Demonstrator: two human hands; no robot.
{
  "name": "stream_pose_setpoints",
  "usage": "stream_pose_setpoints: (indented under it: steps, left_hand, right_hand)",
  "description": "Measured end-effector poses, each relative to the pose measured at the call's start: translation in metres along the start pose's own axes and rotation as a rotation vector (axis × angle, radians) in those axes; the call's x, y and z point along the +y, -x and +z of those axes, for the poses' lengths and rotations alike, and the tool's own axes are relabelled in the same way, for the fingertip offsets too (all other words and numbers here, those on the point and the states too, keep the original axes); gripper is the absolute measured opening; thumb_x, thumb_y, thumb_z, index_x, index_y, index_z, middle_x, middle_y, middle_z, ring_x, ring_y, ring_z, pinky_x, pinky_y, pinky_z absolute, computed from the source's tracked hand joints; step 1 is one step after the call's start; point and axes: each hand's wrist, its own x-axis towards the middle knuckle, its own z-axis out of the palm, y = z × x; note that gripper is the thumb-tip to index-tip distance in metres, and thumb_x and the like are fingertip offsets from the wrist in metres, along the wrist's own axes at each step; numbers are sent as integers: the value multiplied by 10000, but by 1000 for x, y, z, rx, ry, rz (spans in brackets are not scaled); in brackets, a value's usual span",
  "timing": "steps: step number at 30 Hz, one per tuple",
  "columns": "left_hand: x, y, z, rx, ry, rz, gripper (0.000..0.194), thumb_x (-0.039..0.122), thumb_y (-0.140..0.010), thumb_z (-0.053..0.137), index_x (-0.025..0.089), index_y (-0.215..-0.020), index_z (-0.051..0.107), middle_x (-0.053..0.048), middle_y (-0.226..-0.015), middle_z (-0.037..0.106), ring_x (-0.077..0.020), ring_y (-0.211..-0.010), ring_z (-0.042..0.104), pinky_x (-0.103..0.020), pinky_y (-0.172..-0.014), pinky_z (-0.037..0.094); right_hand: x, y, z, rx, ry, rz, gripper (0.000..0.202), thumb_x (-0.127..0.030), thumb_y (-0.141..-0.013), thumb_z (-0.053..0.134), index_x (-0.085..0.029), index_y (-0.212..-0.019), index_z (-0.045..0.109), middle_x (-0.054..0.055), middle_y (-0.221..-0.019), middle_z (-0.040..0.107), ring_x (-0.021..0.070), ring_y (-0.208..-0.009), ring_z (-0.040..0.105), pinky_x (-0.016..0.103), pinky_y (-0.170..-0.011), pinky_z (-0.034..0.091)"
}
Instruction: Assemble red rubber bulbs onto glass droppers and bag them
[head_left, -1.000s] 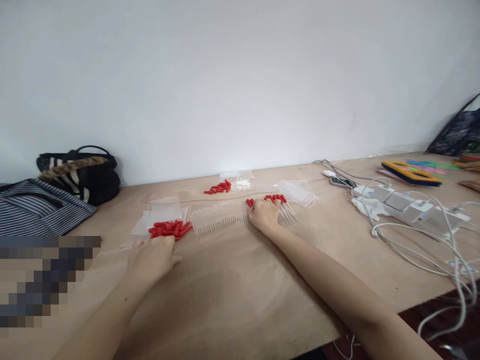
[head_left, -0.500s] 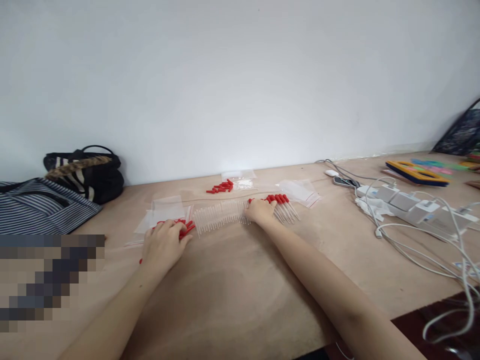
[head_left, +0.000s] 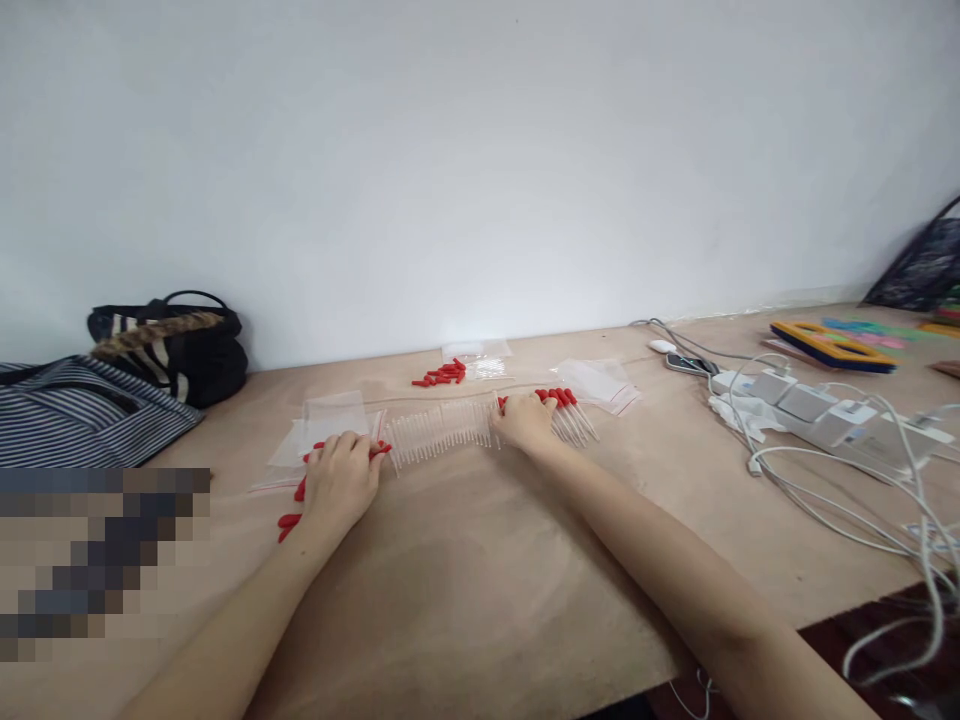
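Observation:
My left hand (head_left: 342,478) curls its fingers down over a scatter of small red caps (head_left: 289,521) on the table; one red cap (head_left: 381,449) pokes out at its fingertips. Right of it, several thin whitish sticks (head_left: 442,428) lie side by side in a row. At the right end of that row is my right hand (head_left: 527,418), its fingers closed and bent down at the sticks, with a bit of red by the fingertips. What it grips is mostly hidden. Just beyond it lie sticks with red caps (head_left: 564,398) on their far ends.
Behind the row are a small pile of red caps (head_left: 442,374) and a clear bag of sticks (head_left: 489,367). Flat plastic bags (head_left: 334,412) lie at left and others (head_left: 600,382) at right. White chargers and cables (head_left: 814,403) spread at right; cloth bags (head_left: 97,410) stand at left.
My left hand has shifted slightly right over the red caps, uncovering more of them on its left side. My right hand has hardly moved, staying at the sticks.

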Motion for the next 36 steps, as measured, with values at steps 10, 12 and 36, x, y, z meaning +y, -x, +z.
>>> stream_pose_setpoints:
  steps: [10,12,36]
  left_hand:
    - [64,23,2,20,684,334,130,190,-830,408,177,-845,536,-50,-811,611,-200,-781,564,-335,-699,454]
    - [73,25,5,17,741,358,149,173,-827,417,173,-908,542,-58,-858,613,-200,-815,564,-342,-721,459]
    - [78,27,6,23,851,263,131,224,-832,449,191,-855,574,-8,-727,602,-152,-681,545,-276,-633,439]
  right_hand:
    - [60,51,-1,246,-157,-622,147,-178,-849,401,-163,-854,547,47,-828,631,164,-819,491,335,-786,220]
    - [66,59,1,250,-169,-707,176,-161,-848,408,-178,-928,564,45,-817,632,163,-814,494,337,-787,217]
    - [57,79,18,173,-351,-882,286,-104,-823,404,-187,-1042,569,35,-824,636,133,-756,556,351,-799,197]
